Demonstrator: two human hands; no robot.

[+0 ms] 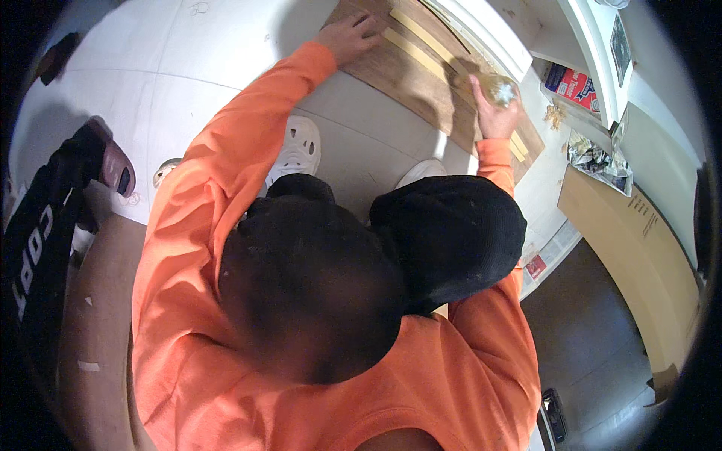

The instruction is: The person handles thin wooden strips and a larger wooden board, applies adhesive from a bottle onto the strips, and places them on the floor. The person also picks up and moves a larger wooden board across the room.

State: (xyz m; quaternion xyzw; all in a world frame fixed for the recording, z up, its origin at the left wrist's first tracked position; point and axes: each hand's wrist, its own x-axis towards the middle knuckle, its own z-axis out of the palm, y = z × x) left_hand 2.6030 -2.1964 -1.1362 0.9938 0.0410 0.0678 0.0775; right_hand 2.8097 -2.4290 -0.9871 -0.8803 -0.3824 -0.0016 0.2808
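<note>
A brown wood-grain board (432, 90) lies slantwise on the light tiled floor, with pale yellow strips (421, 56) running along its length. My left hand (350, 37) rests at the board's left edge, fingers spread and holding nothing. Over the board's right part, my right hand (496, 113) is closed around a round, yellowish, see-through roll of tape (499, 89). The thumb presses its left side, while the other fingers are partly hidden. Both arms reach forward in orange sleeves, around my bent black-clad knees (451, 233).
White perforated clogs (301, 146) are on my feet. Another person's dark trouser leg (53, 195) and brownish shoe (116, 165) are at left. On the right are a red-and-blue container (571, 86), crumpled foil (598, 161) and a long cardboard piece (632, 248). A white frame edge (489, 34) borders the board.
</note>
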